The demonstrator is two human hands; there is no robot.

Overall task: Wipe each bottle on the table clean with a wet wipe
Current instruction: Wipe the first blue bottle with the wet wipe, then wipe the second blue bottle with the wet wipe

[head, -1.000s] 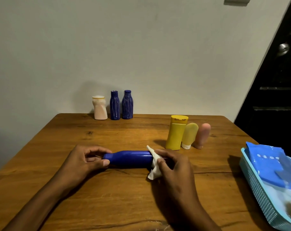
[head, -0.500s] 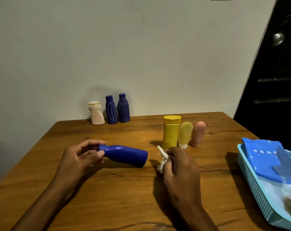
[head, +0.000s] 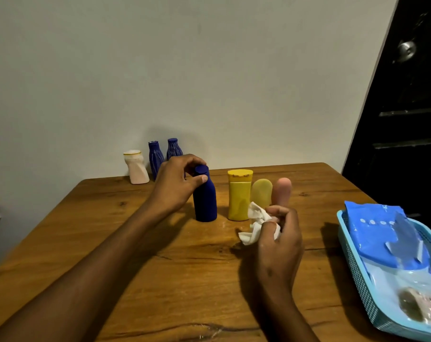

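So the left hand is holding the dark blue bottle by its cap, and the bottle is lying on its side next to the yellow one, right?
Not quite. In the head view the dark blue bottle stands upright on the table, not on its side. The rest holds: the left hand grips it by the cap, beside the yellow bottle.

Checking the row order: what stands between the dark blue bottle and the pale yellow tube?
In the head view, the yellow bottle stands upright between the dark blue bottle and the pale yellow tube.
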